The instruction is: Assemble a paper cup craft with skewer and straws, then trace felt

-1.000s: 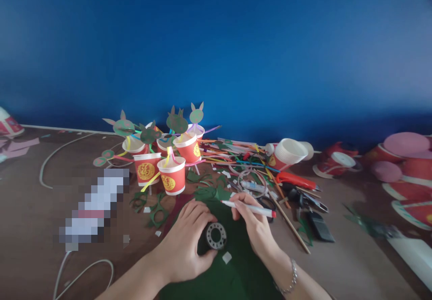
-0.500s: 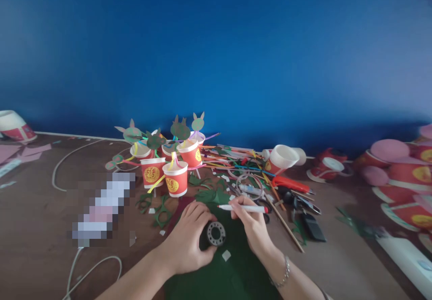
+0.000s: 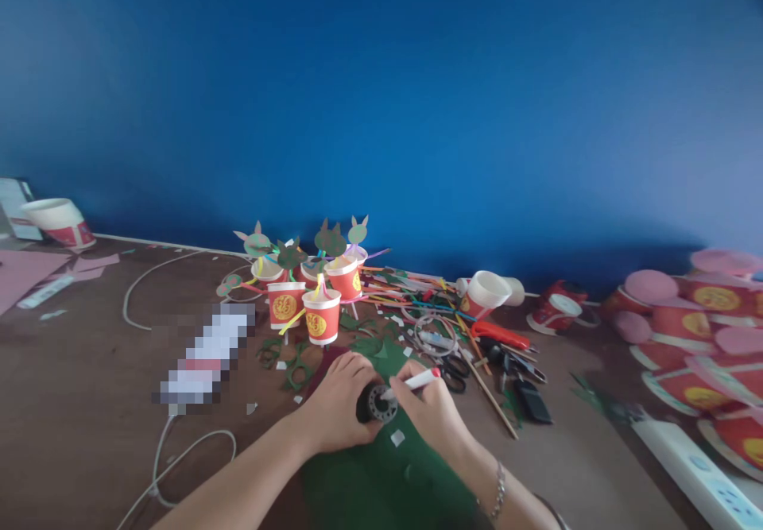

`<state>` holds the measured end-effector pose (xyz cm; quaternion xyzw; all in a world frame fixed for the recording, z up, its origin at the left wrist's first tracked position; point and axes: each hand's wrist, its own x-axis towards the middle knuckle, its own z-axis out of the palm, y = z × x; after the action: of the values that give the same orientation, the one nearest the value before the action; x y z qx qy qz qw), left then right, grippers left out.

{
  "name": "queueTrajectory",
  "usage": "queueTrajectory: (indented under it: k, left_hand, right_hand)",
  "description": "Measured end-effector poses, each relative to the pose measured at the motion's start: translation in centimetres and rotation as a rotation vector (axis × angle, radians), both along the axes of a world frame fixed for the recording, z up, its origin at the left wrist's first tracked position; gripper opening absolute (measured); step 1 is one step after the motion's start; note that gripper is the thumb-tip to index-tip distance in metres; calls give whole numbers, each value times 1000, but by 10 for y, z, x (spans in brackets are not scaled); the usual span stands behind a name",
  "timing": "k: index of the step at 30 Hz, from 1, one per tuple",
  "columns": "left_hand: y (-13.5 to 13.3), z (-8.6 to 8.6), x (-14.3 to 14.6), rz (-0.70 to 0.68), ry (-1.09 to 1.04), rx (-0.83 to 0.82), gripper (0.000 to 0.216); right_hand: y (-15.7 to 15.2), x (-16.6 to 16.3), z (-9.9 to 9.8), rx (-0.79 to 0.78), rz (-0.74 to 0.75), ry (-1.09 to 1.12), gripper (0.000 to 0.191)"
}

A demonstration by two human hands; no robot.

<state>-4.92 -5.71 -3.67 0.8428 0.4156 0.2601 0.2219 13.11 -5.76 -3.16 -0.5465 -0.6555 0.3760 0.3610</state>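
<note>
My left hand [image 3: 334, 404] is closed around a small dark round piece with a grey ring face and small holes [image 3: 374, 413], holding it against the green paper [image 3: 369, 486]. Between the fingers of my right hand [image 3: 434, 415] is a white marker with a red end [image 3: 424, 379]. Its tip points into the ring's central opening; whether it touches the paper there is hidden. A little white scrap [image 3: 397, 438] lies on the green paper just below the ring. Part of a dark red sheet [image 3: 319, 373] shows beyond my left hand.
Red-and-white paper cups [image 3: 323, 325] with green animal heads stand behind my hands. Coloured strips [image 3: 399, 295], black scissors [image 3: 456, 373], a red cutter [image 3: 501, 334] and a wooden stick [image 3: 492, 399] lie to the right. A power strip [image 3: 685, 466] and pink-and-red cup pieces [image 3: 679, 323] sit further right.
My right hand has moved left and down, bringing the marker's tip from above the ring into its opening. The marker is now tilted. The whole view has shifted slightly.
</note>
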Motion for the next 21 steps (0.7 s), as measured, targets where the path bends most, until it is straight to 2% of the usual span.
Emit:
queueTrajectory:
  k: [5,10,17,21]
  left_hand:
    - [1,1,-1,-4,26,19,36]
    - [1,1,-2,2,13,-14,37]
    - [0,4,-3,4,-9,-36,40]
    - [0,5,-2,8,-6,-48,40]
  right_hand:
    - [-13,-5,1,105,15,-98,23]
    - [-14,-6,-6,113,-6,-57,24]
    - [-6,-4,-10,-33,-148,249,30]
    - [-4,-1,-6,-10,-190,334,27]
